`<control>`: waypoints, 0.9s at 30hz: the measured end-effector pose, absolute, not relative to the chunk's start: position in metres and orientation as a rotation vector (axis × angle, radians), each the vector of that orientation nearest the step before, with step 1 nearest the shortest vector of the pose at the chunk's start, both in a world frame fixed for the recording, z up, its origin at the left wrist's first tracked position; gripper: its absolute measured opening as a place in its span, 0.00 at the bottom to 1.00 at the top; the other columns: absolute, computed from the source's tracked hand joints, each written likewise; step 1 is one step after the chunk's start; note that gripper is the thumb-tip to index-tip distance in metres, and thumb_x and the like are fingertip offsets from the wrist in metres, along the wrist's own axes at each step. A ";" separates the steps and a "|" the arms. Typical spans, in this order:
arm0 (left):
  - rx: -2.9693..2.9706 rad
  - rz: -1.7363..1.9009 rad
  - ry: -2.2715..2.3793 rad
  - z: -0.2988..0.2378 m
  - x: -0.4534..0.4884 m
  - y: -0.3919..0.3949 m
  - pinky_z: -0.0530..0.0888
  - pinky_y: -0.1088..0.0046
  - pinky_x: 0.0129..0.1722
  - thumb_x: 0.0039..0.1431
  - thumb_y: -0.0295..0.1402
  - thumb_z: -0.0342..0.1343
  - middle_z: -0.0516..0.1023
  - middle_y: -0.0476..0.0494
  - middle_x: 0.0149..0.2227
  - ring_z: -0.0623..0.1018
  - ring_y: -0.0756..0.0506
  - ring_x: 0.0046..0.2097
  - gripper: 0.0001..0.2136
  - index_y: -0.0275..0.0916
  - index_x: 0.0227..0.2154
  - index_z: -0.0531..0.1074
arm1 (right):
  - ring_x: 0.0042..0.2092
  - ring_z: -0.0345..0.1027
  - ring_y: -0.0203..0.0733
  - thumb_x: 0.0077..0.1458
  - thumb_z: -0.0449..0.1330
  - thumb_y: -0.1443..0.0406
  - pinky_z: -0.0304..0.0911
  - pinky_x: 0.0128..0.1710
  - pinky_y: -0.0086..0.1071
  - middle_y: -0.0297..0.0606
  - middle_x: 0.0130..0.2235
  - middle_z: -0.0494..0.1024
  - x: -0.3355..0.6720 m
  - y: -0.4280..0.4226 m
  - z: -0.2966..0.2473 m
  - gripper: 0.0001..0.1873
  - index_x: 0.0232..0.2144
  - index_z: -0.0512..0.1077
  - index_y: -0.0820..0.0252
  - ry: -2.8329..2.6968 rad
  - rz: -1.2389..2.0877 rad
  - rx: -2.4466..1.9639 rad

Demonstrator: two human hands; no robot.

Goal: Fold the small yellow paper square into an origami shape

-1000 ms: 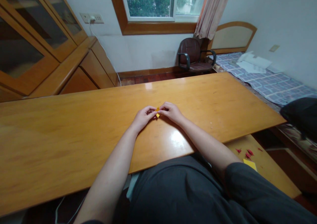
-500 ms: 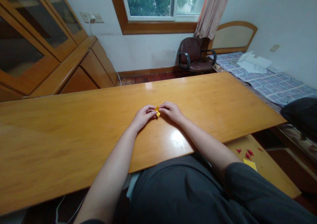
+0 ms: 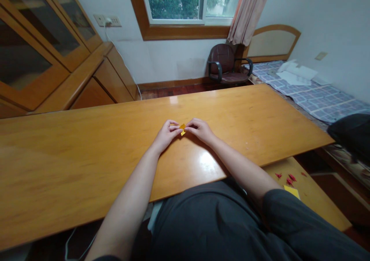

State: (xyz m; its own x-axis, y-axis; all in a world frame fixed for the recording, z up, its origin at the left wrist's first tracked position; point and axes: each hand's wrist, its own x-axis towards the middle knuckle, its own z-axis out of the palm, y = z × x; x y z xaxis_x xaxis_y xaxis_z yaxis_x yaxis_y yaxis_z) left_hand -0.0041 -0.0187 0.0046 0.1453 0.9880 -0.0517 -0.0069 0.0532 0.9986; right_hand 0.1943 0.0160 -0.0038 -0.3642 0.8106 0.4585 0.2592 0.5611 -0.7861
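Yellow folded paper (image 3: 182, 127) sits between the person's two hands, just above or on the wooden table (image 3: 86, 157) — whether it touches the surface cannot be told. The left hand (image 3: 167, 136) has its thumb and index finger pinched together on the paper's left side, the other fingers loosely curled behind. The right hand (image 3: 201, 131) meets the opposite side, thumb and forefinger drawn close together on its edge. The paper is small, and its exact folds are too fine to make out.

To the person's right, on a lower wooden surface (image 3: 320, 207), lie several small red pieces (image 3: 290, 182) with a yellow sheet (image 3: 291, 192) near them. Beyond the table stands a dark red armchair (image 3: 222, 59), beside a bed (image 3: 326, 99) with a checked cover — some white papers (image 3: 297, 75) rest there.
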 end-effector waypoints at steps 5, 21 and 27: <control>1.253 1.052 1.128 0.007 -0.006 -0.019 0.67 0.76 0.31 0.47 0.42 0.68 0.78 0.52 0.28 0.74 0.51 0.28 0.20 0.40 0.36 0.64 | 0.33 0.69 0.36 0.55 0.67 0.62 0.64 0.35 0.30 0.34 0.30 0.77 0.194 0.014 -0.003 0.07 0.28 0.77 0.59 -1.891 0.734 -0.868; 1.189 1.109 1.067 0.004 -0.004 -0.020 0.77 0.70 0.37 0.45 0.40 0.69 0.78 0.49 0.36 0.79 0.49 0.33 0.20 0.38 0.37 0.67 | 0.33 0.68 0.37 0.55 0.67 0.60 0.63 0.36 0.31 0.34 0.30 0.76 0.194 0.014 -0.004 0.09 0.29 0.77 0.60 -1.916 0.773 -0.891; 1.175 1.099 1.056 0.005 -0.002 -0.021 0.76 0.74 0.29 0.47 0.38 0.67 0.77 0.47 0.39 0.78 0.51 0.30 0.21 0.38 0.42 0.68 | 0.33 0.68 0.36 0.55 0.67 0.61 0.63 0.35 0.30 0.34 0.30 0.76 0.194 0.013 -0.004 0.07 0.30 0.77 0.60 -1.920 0.761 -0.899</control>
